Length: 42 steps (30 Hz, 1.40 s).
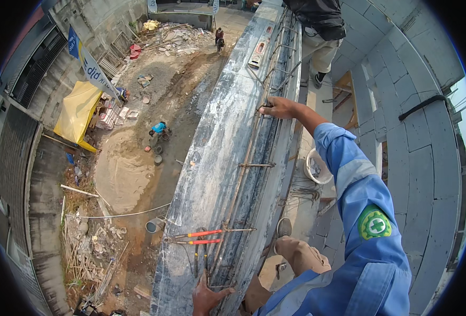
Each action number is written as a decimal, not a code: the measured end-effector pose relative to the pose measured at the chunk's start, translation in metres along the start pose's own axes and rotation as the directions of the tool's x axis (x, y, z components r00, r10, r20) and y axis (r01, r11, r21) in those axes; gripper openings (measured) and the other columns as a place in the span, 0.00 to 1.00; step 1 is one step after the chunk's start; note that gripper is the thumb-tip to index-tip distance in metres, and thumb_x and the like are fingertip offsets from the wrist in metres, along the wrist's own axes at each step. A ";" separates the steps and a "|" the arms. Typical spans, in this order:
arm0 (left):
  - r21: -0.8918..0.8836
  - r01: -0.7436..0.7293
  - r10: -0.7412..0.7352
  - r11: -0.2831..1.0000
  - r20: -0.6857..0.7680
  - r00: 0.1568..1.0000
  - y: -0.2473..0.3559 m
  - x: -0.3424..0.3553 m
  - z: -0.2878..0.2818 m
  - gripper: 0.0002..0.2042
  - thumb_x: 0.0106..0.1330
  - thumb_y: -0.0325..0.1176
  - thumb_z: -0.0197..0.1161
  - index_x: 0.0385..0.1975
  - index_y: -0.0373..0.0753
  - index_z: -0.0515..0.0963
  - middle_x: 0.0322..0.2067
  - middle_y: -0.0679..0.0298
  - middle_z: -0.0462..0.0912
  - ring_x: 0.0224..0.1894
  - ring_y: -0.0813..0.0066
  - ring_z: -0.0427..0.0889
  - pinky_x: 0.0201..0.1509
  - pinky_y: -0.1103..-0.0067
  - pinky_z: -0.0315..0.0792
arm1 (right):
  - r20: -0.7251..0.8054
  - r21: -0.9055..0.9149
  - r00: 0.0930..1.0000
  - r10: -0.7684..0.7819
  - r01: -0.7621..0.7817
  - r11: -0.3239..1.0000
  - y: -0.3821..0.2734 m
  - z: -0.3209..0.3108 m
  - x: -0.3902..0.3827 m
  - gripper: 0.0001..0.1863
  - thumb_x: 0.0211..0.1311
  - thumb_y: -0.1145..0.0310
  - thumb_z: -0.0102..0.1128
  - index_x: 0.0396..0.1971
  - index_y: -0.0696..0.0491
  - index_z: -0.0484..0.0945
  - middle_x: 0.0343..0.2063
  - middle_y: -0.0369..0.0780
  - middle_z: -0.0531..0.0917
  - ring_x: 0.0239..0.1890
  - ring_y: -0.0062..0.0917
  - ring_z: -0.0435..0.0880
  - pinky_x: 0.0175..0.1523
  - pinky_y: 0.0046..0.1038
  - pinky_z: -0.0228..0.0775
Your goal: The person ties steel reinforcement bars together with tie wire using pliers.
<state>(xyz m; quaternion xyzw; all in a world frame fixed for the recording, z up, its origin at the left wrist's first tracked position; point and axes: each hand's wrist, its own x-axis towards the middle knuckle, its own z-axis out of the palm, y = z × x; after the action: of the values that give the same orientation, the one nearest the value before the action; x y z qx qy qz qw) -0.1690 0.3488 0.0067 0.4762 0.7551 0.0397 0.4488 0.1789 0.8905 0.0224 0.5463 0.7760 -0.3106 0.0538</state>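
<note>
A long steel rebar cage [236, 203] with cross ties lies along a trough on top of a high grey-white slab edge [204, 152]. Reaching far forward, my right hand [279, 108] is closed around the cage at one of its ties. At the near end my left hand [207, 296] rests with thumb and finger spread, touching the cage beside a tie. Just ahead of it lie pincers with red-orange handles [198, 233] and a dark-handled tool [200, 259]. A spirit level [259, 51] lies farther along the slab.
Left of the slab is a drop to a yard with a sand pile [125, 171], a yellow canopy [79, 108] and a person in blue [159, 128]. Another person [317, 31] stands at the far end. A white bucket [317, 167] sits right, by a grey block wall [409, 142].
</note>
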 end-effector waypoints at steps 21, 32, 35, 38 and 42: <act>-0.555 0.154 0.060 0.817 0.348 0.936 -0.008 0.025 -0.022 0.35 0.49 0.19 0.66 0.62 0.29 0.65 0.50 0.59 0.80 0.50 0.74 0.79 0.53 0.78 0.73 | -0.126 -0.004 0.991 -0.044 0.044 0.999 -0.006 -0.007 0.012 0.35 0.50 0.38 0.68 0.26 0.63 0.83 0.23 0.47 0.82 0.32 0.34 0.82 0.38 0.37 0.69; -0.587 0.283 0.040 0.759 0.475 0.879 -0.020 0.037 -0.026 0.38 0.49 0.13 0.64 0.65 0.27 0.60 0.53 0.59 0.78 0.50 0.75 0.78 0.53 0.79 0.73 | -0.085 -0.181 0.996 -0.002 -0.013 0.983 -0.008 -0.008 0.035 0.34 0.48 0.38 0.69 0.31 0.61 0.86 0.33 0.51 0.86 0.39 0.39 0.85 0.46 0.36 0.73; -0.573 0.305 0.021 0.761 0.491 0.871 -0.023 0.037 -0.024 0.38 0.50 0.14 0.65 0.65 0.28 0.61 0.52 0.60 0.78 0.48 0.76 0.78 0.51 0.79 0.73 | -0.036 -0.132 0.999 0.024 -0.029 0.991 -0.013 -0.009 0.035 0.35 0.50 0.39 0.67 0.31 0.64 0.85 0.33 0.52 0.85 0.39 0.41 0.84 0.46 0.37 0.72; -0.542 0.238 0.072 0.806 0.490 0.869 -0.032 0.040 -0.026 0.36 0.50 0.18 0.66 0.64 0.29 0.63 0.48 0.61 0.80 0.45 0.78 0.78 0.49 0.80 0.74 | -0.007 -0.108 1.000 0.008 -0.009 0.994 -0.013 -0.011 0.033 0.36 0.53 0.40 0.65 0.30 0.66 0.84 0.31 0.54 0.84 0.39 0.42 0.84 0.45 0.37 0.72; -0.392 0.126 0.113 0.911 0.532 0.839 -0.041 0.045 -0.028 0.35 0.51 0.25 0.68 0.63 0.32 0.66 0.39 0.61 0.83 0.39 0.79 0.78 0.44 0.79 0.73 | 0.035 -0.075 0.995 0.098 -0.095 0.993 -0.022 -0.014 0.032 0.37 0.50 0.37 0.66 0.29 0.65 0.84 0.28 0.50 0.84 0.36 0.39 0.83 0.43 0.37 0.71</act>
<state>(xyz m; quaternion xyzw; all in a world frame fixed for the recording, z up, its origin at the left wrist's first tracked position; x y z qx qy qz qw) -0.2235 0.3701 -0.0255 0.3596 0.5724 0.0596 0.7345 0.1507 0.9190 0.0290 0.5749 0.7583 -0.2894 0.1037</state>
